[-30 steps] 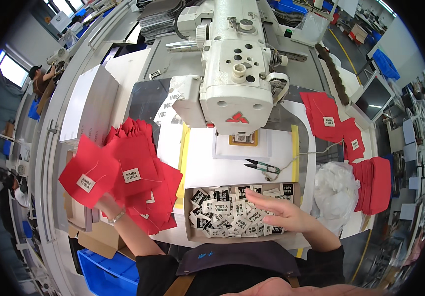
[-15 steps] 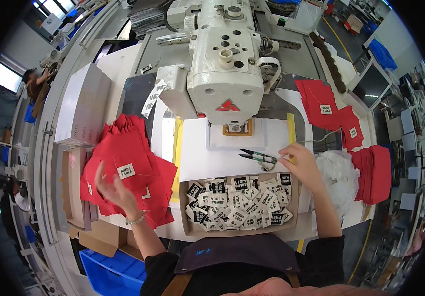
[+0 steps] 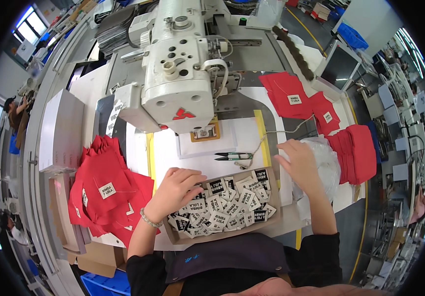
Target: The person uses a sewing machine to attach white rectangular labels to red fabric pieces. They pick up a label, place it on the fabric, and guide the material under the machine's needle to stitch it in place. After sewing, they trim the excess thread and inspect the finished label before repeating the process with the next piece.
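My left hand point(image 3: 177, 190) hangs over the left side of a shallow cardboard box point(image 3: 274, 216), its fingers stretched out and nothing visible in them. Inside the box lies a loose heap of small black and white fabric labels point(image 3: 220, 217). To the right, my right hand point(image 3: 297, 160) is held above a crumpled clear plastic bag point(image 3: 323, 160), empty, with thumb and fingers apart. Green-handled thread snips point(image 3: 231, 156) tied to a cord point(image 3: 257, 148) lie on the white board behind the box. Beyond them, a clear plate with a yellow frame point(image 3: 207, 132) sits below the sewing machine head point(image 3: 178, 93).
Red fabric pieces bearing labels point(image 3: 136, 187) are heaped at left, beside a tall white box point(image 3: 61, 130). On the right lie more labelled red pieces point(image 3: 281, 93) and a folded red stack point(image 3: 355, 153). A monitor point(image 3: 340, 66) stands behind. At lower left is a blue crate point(image 3: 106, 285).
My left hand has moved from above the red heap rightward to the label box. My right hand has come away from the snips and cord. The whole view has shifted and tilted.
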A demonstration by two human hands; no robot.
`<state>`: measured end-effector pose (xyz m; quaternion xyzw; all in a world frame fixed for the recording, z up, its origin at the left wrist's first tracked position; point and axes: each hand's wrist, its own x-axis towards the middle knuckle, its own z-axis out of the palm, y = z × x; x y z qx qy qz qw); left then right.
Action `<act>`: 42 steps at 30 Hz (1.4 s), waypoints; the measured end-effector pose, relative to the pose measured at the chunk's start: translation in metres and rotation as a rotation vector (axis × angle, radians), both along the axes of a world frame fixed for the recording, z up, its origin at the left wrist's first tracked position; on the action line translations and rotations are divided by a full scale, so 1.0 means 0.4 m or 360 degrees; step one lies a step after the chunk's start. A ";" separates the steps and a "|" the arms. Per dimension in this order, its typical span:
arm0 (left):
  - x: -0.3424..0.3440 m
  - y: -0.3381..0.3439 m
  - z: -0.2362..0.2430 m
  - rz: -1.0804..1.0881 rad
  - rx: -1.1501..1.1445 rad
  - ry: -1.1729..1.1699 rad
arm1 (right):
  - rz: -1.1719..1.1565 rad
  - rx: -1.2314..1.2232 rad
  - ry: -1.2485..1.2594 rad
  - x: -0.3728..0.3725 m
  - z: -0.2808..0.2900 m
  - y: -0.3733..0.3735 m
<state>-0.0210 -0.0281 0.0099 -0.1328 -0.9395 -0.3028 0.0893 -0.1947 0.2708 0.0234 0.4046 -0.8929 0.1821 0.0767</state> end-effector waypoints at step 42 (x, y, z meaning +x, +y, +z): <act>-0.054 0.098 -0.039 -0.0497 -0.0016 -0.0166 | -0.0713 0.0133 0.0184 0.117 -0.027 0.399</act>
